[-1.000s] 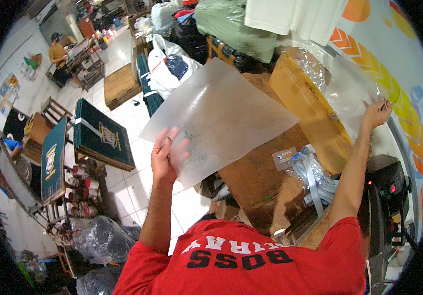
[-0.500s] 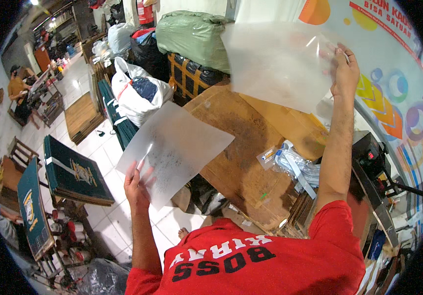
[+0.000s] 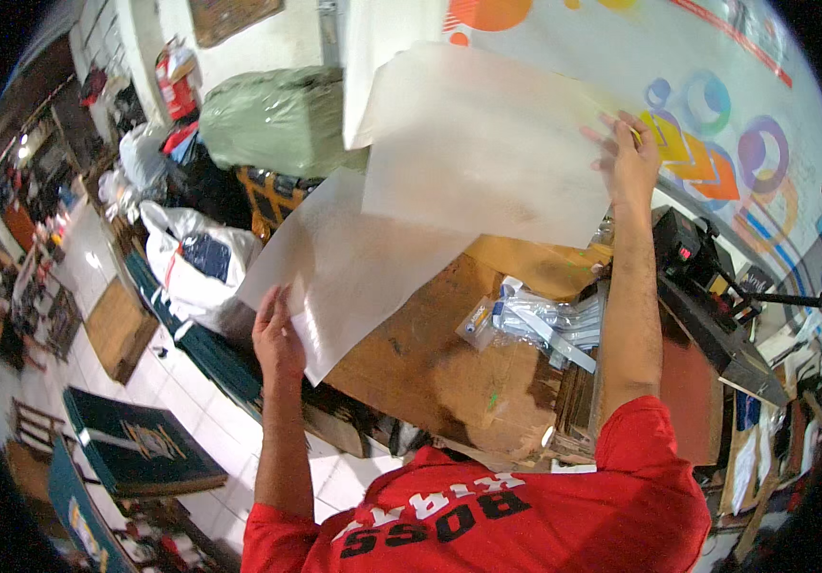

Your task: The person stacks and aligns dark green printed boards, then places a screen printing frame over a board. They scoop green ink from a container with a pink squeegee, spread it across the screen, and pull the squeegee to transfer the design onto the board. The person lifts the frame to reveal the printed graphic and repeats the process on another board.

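My left hand (image 3: pixel 278 334) is closed on the edge of a translucent plastic sheet (image 3: pixel 334 267), fingers on one side and partly seen through it. My right hand (image 3: pixel 629 158) pinches the right edge of a second translucent sheet (image 3: pixel 497 143), held higher and farther right. In the picture the two sheets overlap in the middle, the right one in front; whether they touch I cannot tell. Below them is a brown worktable (image 3: pixel 411 358) with a stained top. Clear plastic packets with pale blue straps (image 3: pixel 549 325) lie on it near my right forearm.
A black machine (image 3: pixel 688 244) with a red light stands right of the table. A white bag (image 3: pixel 205 272), a green wrapped bundle (image 3: pixel 272 119) and a fire extinguisher (image 3: pixel 177 86) are at the back left. Dark green printed panels (image 3: pixel 143 444) are stacked at the left.
My view has turned to the right. The two sheets have come closer together and now overlap in the picture; both hands keep their hold on them.
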A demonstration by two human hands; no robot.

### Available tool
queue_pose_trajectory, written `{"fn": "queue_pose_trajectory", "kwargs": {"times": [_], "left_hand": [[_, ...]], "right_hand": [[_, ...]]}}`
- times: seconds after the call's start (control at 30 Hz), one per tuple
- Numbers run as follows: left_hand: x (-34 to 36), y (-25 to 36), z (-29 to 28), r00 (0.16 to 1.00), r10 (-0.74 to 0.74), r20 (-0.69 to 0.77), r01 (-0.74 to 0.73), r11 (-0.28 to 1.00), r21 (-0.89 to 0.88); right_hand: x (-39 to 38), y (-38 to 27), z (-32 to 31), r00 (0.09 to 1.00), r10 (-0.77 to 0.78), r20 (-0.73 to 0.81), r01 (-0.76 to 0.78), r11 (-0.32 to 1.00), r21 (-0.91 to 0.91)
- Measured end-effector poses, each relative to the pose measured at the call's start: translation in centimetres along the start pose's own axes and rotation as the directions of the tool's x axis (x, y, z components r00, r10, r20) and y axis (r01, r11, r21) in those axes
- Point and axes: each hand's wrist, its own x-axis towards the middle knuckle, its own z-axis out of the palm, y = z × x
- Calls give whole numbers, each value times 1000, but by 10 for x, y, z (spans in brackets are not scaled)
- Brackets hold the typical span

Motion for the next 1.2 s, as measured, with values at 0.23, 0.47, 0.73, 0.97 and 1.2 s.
{"fn": "queue_pose_trajectory", "kwargs": {"times": [0.23,0.47,0.73,0.97,1.2], "left_hand": [[101,-99,183,972,-96,215,42,969,245],[212,-189,339,956,-265,130,208,918,337],[79,-182,271,879,-259,401,60,893,446],[22,-75,75,567,274,777,-795,429,429],[-103,94,-194,878,285,385,-476,607,637]], "right_hand": [[48,65,-110,848,-100,-520,161,984,73],[42,78,-146,814,-102,-572,129,992,7],[-13,87,-71,898,103,-428,-101,994,29],[-184,42,115,871,247,424,-88,929,-360],[-416,-12,321,220,208,953,-370,922,-116]]}}
